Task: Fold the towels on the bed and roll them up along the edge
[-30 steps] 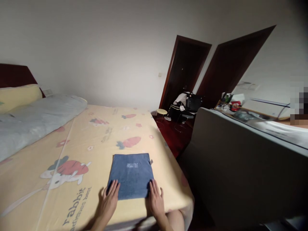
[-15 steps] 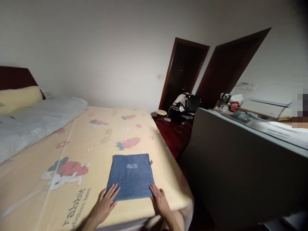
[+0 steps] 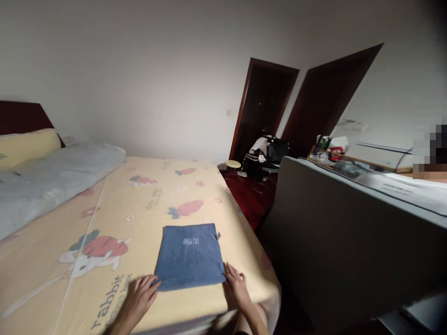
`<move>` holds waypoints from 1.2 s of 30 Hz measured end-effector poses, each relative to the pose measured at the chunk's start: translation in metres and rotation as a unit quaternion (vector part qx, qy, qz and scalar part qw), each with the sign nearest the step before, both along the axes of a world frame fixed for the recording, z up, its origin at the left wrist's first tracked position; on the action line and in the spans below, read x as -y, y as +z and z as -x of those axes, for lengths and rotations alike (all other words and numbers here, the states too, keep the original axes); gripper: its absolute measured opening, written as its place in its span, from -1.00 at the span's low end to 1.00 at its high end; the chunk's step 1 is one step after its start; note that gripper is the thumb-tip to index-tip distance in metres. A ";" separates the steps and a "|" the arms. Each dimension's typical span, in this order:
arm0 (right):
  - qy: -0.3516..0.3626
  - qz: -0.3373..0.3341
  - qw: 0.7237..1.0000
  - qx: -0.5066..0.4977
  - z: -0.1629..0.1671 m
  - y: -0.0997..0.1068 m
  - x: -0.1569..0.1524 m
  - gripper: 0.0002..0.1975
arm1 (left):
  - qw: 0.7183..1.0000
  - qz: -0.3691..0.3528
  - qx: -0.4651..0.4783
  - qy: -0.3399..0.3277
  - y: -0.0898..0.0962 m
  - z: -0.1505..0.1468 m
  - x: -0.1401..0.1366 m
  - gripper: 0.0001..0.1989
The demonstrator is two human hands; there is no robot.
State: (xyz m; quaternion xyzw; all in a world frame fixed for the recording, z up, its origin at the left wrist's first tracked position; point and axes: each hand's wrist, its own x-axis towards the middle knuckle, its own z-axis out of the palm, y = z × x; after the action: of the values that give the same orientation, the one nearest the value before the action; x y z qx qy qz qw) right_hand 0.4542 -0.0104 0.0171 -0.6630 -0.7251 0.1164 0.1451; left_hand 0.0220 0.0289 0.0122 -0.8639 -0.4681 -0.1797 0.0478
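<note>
The cloth (image 3: 190, 256) is lying flat on the bed (image 3: 117, 200), its white lettering (image 3: 191, 241) sitting toward the far edge and a small tag (image 3: 219, 235) sticking out on the right. At the near left corner the left hand (image 3: 140, 293) is pinching the cloth between thumb and fingers; at the near right corner the right hand (image 3: 238, 284) is doing the same, so each grip is closing on a corner. Whether the near edge is lifting off the sheet, the view isn't showing clearly. Good handling here is probably depending on an even pull: both corners should be moving together, the edge between them staying taut, and neither hand should be dragging the rest askew. A slight crease is running along the near edge, so light outward tension is likely worth applying. Farther off, a grey quilt (image 3: 70, 174) and a pillow (image 3: 31, 143) are resting by the headboard (image 3: 23, 118), a stool (image 3: 233, 164) is standing beyond the bed, and a grey panel (image 3: 331, 232) is rising on the right.
</note>
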 end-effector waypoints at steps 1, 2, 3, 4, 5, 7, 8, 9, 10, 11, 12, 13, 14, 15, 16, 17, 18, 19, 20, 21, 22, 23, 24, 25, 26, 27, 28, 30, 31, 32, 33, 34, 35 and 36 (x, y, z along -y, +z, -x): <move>-0.003 0.008 1.000 -0.004 0.000 0.004 0.000 -0.56 | 1.000 0.028 0.013 0.000 0.006 -0.001 0.001 -0.67; -0.002 0.015 1.000 -0.009 -0.001 0.009 0.001 -0.55 | 0.998 0.059 0.026 0.001 0.013 -0.002 0.003 -0.68; 0.003 0.022 1.000 -0.014 -0.002 0.013 0.002 -0.54 | 0.995 0.091 0.038 0.004 0.020 -0.004 0.004 -0.70; 0.011 0.029 0.999 -0.020 -0.004 0.016 0.004 -0.54 | 0.991 0.122 0.047 0.010 0.026 -0.005 0.007 -0.72; 0.019 0.036 0.999 -0.025 -0.006 0.020 0.006 -0.54 | 0.987 0.149 0.054 0.020 0.032 -0.006 0.009 -0.75; 0.036 0.046 0.998 -0.028 -0.008 0.024 0.010 -0.56 | 0.978 0.194 0.062 0.050 0.041 -0.008 0.014 -0.77; 0.042 0.049 0.998 -0.024 -0.007 0.024 0.012 -0.56 | 0.973 0.212 0.062 0.063 0.044 -0.008 0.016 -0.77; 0.042 0.050 0.998 -0.014 -0.006 0.023 0.012 -0.56 | 0.969 0.226 0.060 0.074 0.046 -0.010 0.018 -0.76; 0.035 0.046 0.998 0.000 -0.003 0.021 0.012 -0.56 | 0.967 0.236 0.055 0.082 0.048 -0.011 0.019 -0.74; 0.020 0.037 0.999 0.015 0.000 0.018 0.012 -0.55 | 0.965 0.239 0.047 0.092 0.048 -0.013 0.020 -0.72; -0.003 0.022 0.999 0.032 0.004 0.014 0.010 -0.54 | 0.966 0.235 0.034 0.107 0.048 -0.016 0.022 -0.72; -0.033 0.003 0.998 0.047 0.009 0.010 0.009 -0.52 | 0.967 0.219 0.017 0.128 0.046 -0.020 0.022 -0.73; -0.065 -0.021 0.996 0.059 0.015 0.006 0.008 -0.49 | 0.969 0.194 -0.001 0.150 0.043 -0.025 0.023 -0.72; -0.091 -0.046 0.993 0.067 0.023 0.002 0.007 -0.48 | 0.972 0.163 -0.019 0.170 0.038 -0.032 0.024 -0.69; -0.100 -0.068 0.990 0.070 0.033 -0.003 0.007 -0.47 | 0.974 0.132 -0.031 0.179 0.031 -0.041 0.025 -0.62; -0.086 -0.088 0.990 0.066 0.044 -0.006 0.008 -0.48 | 0.979 0.105 -0.036 0.171 0.022 -0.051 0.026 -0.54; -0.050 -0.104 0.992 0.055 0.058 -0.010 0.009 -0.49 | 0.985 0.084 -0.034 0.144 0.012 -0.063 0.028 -0.44; 0.004 -0.117 0.992 0.038 0.073 -0.014 0.011 -0.51 | 0.992 0.069 -0.025 0.100 0.001 -0.076 0.029 -0.36; 0.062 -0.126 0.990 0.019 0.088 -0.017 0.013 -0.53 | 0.997 0.057 -0.013 0.049 -0.010 -0.089 0.030 -0.31; 0.111 -0.131 0.985 -0.002 0.102 -0.020 0.015 -0.55 | 0.999 0.046 0.001 0.002 -0.020 -0.102 0.031 -0.31; 0.144 -0.133 0.980 -0.019 0.115 -0.022 0.017 -0.57 | 0.999 0.036 0.013 -0.032 -0.029 -0.112 0.032 -0.32; 0.160 -0.133 0.978 -0.031 0.123 -0.023 0.019 -0.57 | 0.998 0.027 0.021 -0.053 -0.036 -0.118 0.032 -0.35; 0.165 -0.130 0.977 -0.036 0.127 -0.023 0.020 -0.57 | 0.998 0.022 0.023 -0.063 -0.041 -0.119 0.031 -0.38; 0.160 -0.125 0.978 -0.036 0.126 -0.023 0.020 -0.57 | 0.997 0.020 0.020 -0.066 -0.042 -0.116 0.030 -0.40; 0.147 -0.121 0.981 -0.031 0.119 -0.021 0.020 -0.57 | 0.998 0.020 0.012 -0.065 -0.042 -0.107 0.029 -0.42; 0.132 -0.115 0.984 -0.023 0.108 -0.018 0.020 -0.58 | 0.998 0.022 0.001 -0.062 -0.040 -0.095 0.027 -0.43; 0.112 -0.109 0.988 -0.013 0.093 -0.016 0.020 -0.58 | 0.998 0.023 -0.013 -0.054 -0.037 -0.081 0.025 -0.44; 0.063 -0.094 0.994 0.008 0.062 -0.010 0.021 -0.58 | 0.999 0.024 -0.036 -0.016 -0.030 -0.051 0.022 -0.46; 0.042 -0.084 0.995 0.018 0.048 -0.008 0.021 -0.58 | 0.999 0.023 -0.044 0.013 -0.027 -0.040 0.021 -0.48; 0.024 -0.075 0.997 0.026 0.039 -0.007 0.020 -0.57 | 0.998 0.019 -0.049 0.043 -0.025 -0.033 0.021 -0.50; 0.008 -0.069 0.997 0.033 0.034 -0.006 0.020 -0.58 | 0.996 0.015 -0.050 0.069 -0.024 -0.031 0.021 -0.51; -0.005 -0.068 0.997 0.036 0.035 -0.005 0.019 -0.57 | 0.995 0.010 -0.050 0.088 -0.024 -0.034 0.021 -0.51; -0.009 -0.069 0.997 0.035 0.042 -0.005 0.018 -0.55 | 0.995 0.006 -0.047 0.093 -0.025 -0.042 0.022 -0.48; -0.002 -0.072 0.997 0.029 0.054 -0.005 0.017 -0.52 | 0.996 0.003 -0.043 0.083 -0.026 -0.054 0.023 -0.43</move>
State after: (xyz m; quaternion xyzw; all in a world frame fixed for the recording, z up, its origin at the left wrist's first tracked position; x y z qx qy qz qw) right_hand 0.4007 -0.0270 0.0126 -0.6556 -0.7339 0.0444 0.1720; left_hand 0.0758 0.0056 -0.0139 -0.8291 -0.5363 -0.1366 0.0798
